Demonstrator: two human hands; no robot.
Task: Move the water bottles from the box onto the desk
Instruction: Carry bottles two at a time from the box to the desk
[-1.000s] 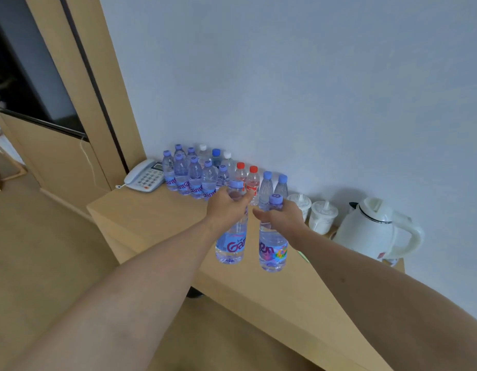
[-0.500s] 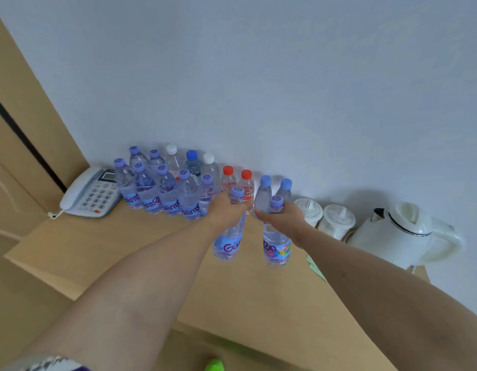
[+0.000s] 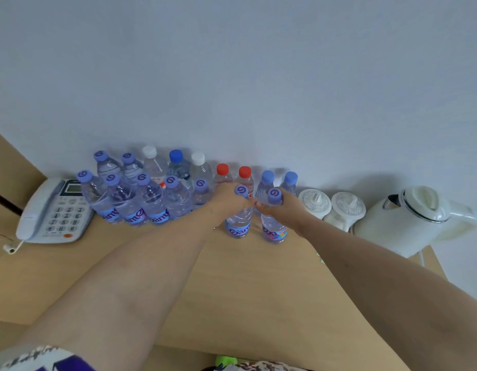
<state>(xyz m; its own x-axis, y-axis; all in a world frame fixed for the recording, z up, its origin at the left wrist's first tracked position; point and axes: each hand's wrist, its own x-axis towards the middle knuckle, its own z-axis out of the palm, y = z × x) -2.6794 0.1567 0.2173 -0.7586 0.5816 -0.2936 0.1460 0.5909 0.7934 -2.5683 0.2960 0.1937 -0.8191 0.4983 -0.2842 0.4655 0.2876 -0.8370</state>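
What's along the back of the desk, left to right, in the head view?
telephone → cluster of purple-capped bottles → left-hand bottle → right-hand bottle → two white lidded cups → white kettle.

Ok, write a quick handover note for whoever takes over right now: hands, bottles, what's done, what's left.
Left hand grips the neck of one bottle; right hand grips another bottle. Both bottles are upright at the desk, in front of the red-capped pair.
Done: a cluster of bottles already stands by the wall.
Left: release these two. The box is out of view, so the remaining count is unknown.
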